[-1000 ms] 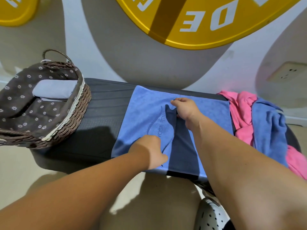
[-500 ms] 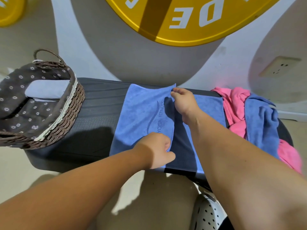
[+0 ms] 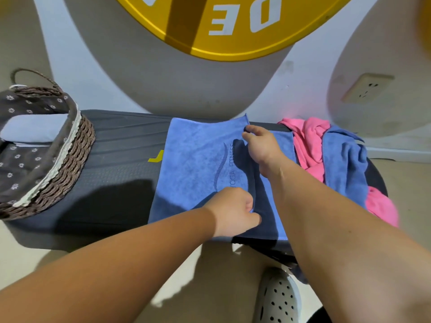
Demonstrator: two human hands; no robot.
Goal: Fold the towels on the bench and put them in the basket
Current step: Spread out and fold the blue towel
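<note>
Both hands are on the blue towel [image 3: 198,164], spread flat across the middle of the worktop [image 3: 121,169]. The left hand [image 3: 233,210] pinches the near end of a loose edge and the right hand [image 3: 261,145] pinches its far end. Two grips set well apart, likely so the flap travels straight and the corners meet. The basket [image 3: 70,173] stands at the left end with one folded towel [image 3: 35,128] inside, while the pink and blue heap [image 3: 307,141] lies to the right, unfolded.

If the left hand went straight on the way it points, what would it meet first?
Most likely the right forearm, which crosses the blue towel just beyond the left hand, though depth is unclear.
</note>
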